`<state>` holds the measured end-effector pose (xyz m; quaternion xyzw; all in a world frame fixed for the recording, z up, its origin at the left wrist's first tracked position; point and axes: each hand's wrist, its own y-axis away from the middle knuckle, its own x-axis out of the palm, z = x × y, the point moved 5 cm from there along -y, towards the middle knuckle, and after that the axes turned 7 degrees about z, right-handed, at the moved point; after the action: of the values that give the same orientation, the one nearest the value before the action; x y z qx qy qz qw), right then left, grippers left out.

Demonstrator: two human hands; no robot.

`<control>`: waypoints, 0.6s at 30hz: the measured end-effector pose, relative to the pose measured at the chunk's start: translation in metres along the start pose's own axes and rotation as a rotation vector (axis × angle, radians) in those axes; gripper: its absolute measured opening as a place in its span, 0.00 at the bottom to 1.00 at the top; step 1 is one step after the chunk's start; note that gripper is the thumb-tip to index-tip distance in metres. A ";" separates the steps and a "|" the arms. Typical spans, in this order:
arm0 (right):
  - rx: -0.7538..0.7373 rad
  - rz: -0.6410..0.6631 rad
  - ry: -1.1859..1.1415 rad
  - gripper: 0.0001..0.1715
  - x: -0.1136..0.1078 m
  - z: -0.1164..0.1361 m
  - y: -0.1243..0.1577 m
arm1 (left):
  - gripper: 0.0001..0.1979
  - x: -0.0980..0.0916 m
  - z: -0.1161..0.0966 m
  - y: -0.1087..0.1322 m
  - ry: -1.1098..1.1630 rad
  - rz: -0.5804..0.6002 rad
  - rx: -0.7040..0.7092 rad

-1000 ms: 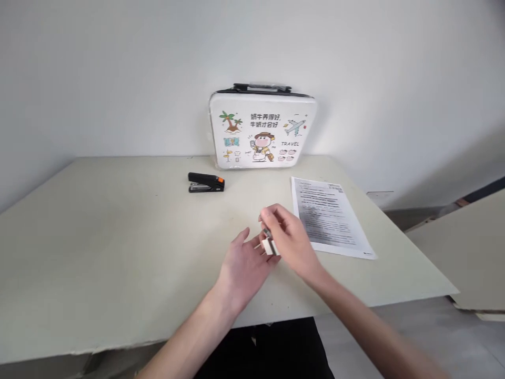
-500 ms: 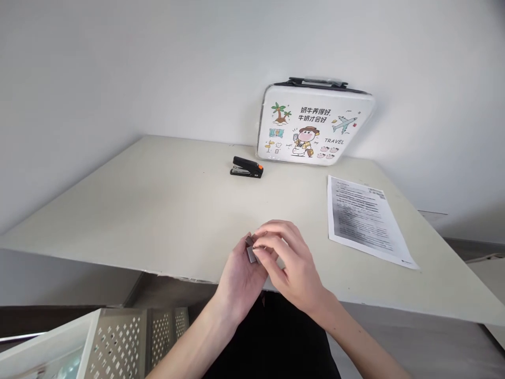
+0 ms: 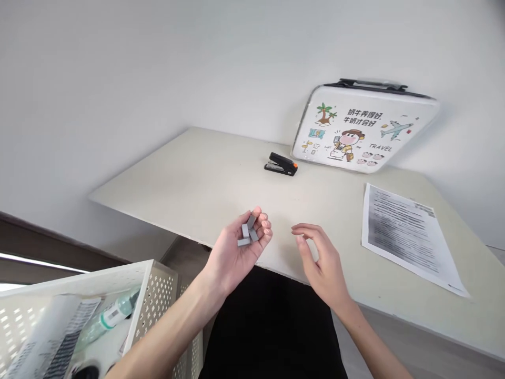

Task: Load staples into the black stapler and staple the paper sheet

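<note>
My left hand (image 3: 236,258) is palm up over the table's near edge, its fingers curled around several short grey staple strips (image 3: 245,231) that lie loose in the palm. To the right, my right hand (image 3: 321,263) hovers above the tabletop with fingers bent and slightly apart, and nothing shows in it. Beyond both hands a black stapler (image 3: 281,164) with an orange button rests on the table, its front end pointing left.
A white printed case (image 3: 365,129) leans against the wall behind the stapler. A printed sheet (image 3: 406,237) lies on the table (image 3: 189,179) at right. At lower left, a white perforated basket (image 3: 158,281) holds a bottle (image 3: 112,316) and papers (image 3: 51,326).
My right hand has pulled away from my left palm to the right, uncovering the staple strips. The view has swung left and down, showing more of the basket.
</note>
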<state>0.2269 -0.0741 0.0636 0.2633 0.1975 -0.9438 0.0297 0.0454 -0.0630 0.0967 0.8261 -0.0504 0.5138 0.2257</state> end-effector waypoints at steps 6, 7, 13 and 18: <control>0.108 0.163 0.029 0.18 0.023 -0.018 0.000 | 0.09 -0.018 -0.025 0.040 -0.001 -0.050 0.104; 0.120 0.187 0.035 0.19 0.025 -0.020 0.002 | 0.09 -0.023 -0.025 0.047 0.024 -0.071 0.097; 0.139 0.237 0.062 0.22 0.025 -0.028 0.008 | 0.18 -0.047 -0.023 0.074 0.098 -0.210 0.061; 0.167 0.243 0.093 0.24 0.022 -0.026 0.010 | 0.22 -0.062 -0.037 0.097 0.005 -0.250 0.113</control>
<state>0.2222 -0.0724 0.0283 0.3302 0.0862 -0.9332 0.1127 -0.0450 -0.1432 0.0873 0.8360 0.0827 0.4859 0.2413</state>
